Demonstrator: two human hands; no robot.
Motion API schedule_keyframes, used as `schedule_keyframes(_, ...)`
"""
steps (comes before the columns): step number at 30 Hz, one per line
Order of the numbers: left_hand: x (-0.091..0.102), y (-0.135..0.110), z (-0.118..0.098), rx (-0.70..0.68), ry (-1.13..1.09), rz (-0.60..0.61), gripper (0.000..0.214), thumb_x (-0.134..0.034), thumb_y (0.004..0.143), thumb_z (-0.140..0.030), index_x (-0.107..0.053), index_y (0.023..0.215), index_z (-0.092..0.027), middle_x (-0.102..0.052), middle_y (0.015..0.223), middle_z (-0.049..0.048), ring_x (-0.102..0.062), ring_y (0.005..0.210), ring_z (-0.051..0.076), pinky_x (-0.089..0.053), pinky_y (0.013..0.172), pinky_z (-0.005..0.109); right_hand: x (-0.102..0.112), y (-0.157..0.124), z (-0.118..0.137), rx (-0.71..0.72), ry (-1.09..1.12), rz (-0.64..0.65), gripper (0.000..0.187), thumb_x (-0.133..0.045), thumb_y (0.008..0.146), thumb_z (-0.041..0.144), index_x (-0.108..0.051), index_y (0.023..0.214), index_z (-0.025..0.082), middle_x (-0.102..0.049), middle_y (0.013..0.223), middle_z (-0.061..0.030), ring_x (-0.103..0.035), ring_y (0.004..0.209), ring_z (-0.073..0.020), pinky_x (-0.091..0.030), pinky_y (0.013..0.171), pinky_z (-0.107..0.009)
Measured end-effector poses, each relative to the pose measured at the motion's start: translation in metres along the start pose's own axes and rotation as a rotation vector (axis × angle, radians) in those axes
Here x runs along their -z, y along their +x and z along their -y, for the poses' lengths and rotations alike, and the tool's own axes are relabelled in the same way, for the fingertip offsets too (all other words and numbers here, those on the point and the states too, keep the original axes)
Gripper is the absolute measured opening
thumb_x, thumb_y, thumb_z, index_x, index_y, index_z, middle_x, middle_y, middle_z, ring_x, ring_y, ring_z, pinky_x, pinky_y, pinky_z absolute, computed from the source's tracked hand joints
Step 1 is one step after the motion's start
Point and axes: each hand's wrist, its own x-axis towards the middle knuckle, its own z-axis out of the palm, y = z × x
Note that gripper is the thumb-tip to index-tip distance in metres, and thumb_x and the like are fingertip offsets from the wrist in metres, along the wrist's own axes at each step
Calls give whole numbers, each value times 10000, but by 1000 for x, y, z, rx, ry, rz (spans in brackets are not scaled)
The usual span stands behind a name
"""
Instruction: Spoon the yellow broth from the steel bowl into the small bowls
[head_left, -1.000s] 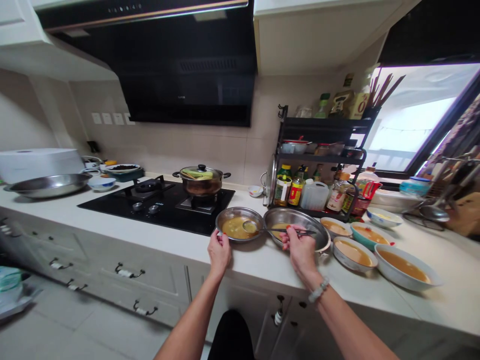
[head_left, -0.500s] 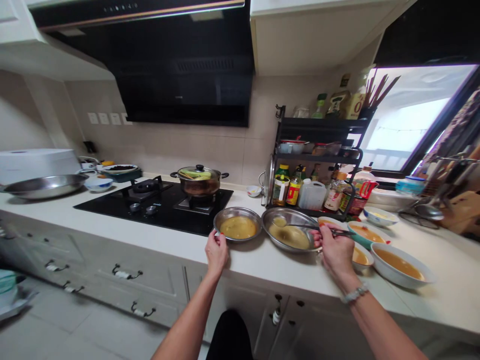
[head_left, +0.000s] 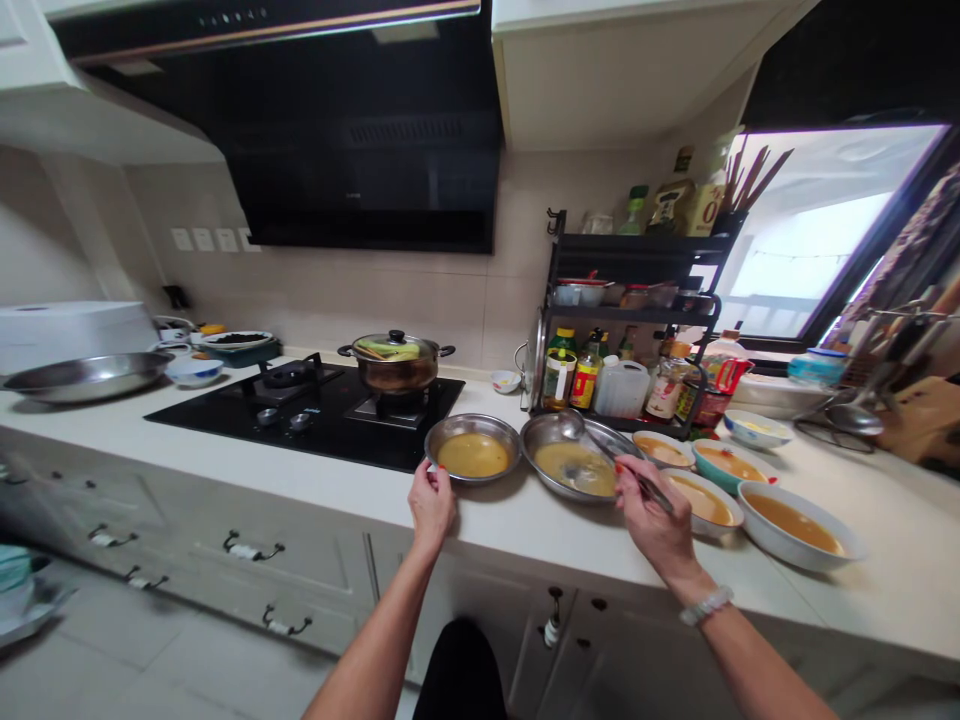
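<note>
My left hand (head_left: 433, 500) pinches the near rim of a round metal dish (head_left: 474, 457) that holds yellowish liquid. Just right of it stands a second metal dish (head_left: 534, 462) with similar liquid, its surface disturbed near the middle. In my right hand (head_left: 654, 512) is the handle of a metal ladle (head_left: 572, 425), its bowl tipped over the far side of the second dish. Beside my right hand are several bowls of orange-brown liquid, among them a white bowl (head_left: 795, 565) and a green-rimmed bowl (head_left: 729, 465).
A lidded pot (head_left: 397, 375) sits on the black gas hob (head_left: 225, 418). Behind the dishes stands a black rack (head_left: 637, 245) with bottles and jars. A wide metal pan (head_left: 86, 378) lies at the left. Utensils (head_left: 862, 410) and a blue-lidded tub (head_left: 817, 368) are at the right.
The ladle's bowl has tipped over, and liquid now ripples in the second dish. My right hand has turned and shifted slightly left; my left hand stays on its dish.
</note>
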Motion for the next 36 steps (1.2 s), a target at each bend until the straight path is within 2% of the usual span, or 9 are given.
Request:
schedule_keyframes(2,0,0,-1,5,1,-3,455,-462,811,-365,-598,1130,-70,-667,729,82,-633,660,208,-499,680,326,-14,-5,6,-103,106,-18,268,-552,844,436,-636,948,204,-630,665,-25,-560,463,-144,-487,437,-277)
schedule_keyframes(4,0,-1,-2,14,-3,-3,466,-462,808,-365,-594,1135,-61,-662,714,79,-626,649,207,-496,676,326,-31,-10,10,-162,190,21,311,-552,843,476,-623,941,189,-615,630,-16,-559,449,-138,-473,398,-255)
schedule_keyframes(10,1,-1,-5,25,-17,2,478,-463,800,-353,-597,1136,-41,-646,685,76,-611,632,206,-488,672,322,-80,-22,10,-170,194,214,343,-494,870,485,-625,952,179,-640,661,-34,-586,479,-137,-490,393,-232)
schedule_keyframes(13,1,-1,-5,17,-24,2,472,-467,800,-348,-601,1133,-42,-641,679,73,-606,625,205,-486,663,322,-97,-25,9,-190,180,252,338,-492,858,489,-626,916,185,-631,641,-27,-575,460,-127,-481,389,-218)
schedule_keyframes(16,1,-1,-4,10,-31,0,460,-471,802,-346,-603,1128,-49,-624,647,56,-595,601,200,-480,640,315,-107,-25,11,-296,231,250,373,-518,817,537,-611,884,181,-613,596,-9,-539,406,-116,-455,355,-213)
schedule_keyframes(19,1,-1,-4,0,-31,-2,448,-471,808,-340,-603,1126,-53,-622,649,54,-593,609,197,-477,648,314,-111,-22,13,-437,346,175,436,-570,755,592,-581,851,166,-603,546,-3,-505,354,-113,-426,321,-219)
schedule_keyframes(22,1,-1,-3,-8,-32,-3,439,-474,811,-336,-603,1125,-57,-621,654,53,-591,608,194,-474,642,308,-109,-17,15,-520,428,95,443,-633,708,583,-560,817,159,-611,525,-11,-504,342,-113,-414,315,-215)
schedule_keyframes(30,0,-1,-2,-15,-32,-18,428,-480,807,-348,-613,1108,-74,-622,638,46,-597,595,196,-475,620,305,-96,-12,17,-536,495,20,396,-698,684,506,-567,805,153,-633,537,-22,-521,365,-108,-416,319,-197)
schedule_keyframes(36,0,-1,-3,-11,-18,-12,466,-470,798,-351,-600,1125,-45,-624,643,56,-601,603,200,-483,636,312,-86,-8,14,-584,591,-63,394,-728,659,465,-550,837,163,-622,524,2,-528,386,-112,-411,321,-189)
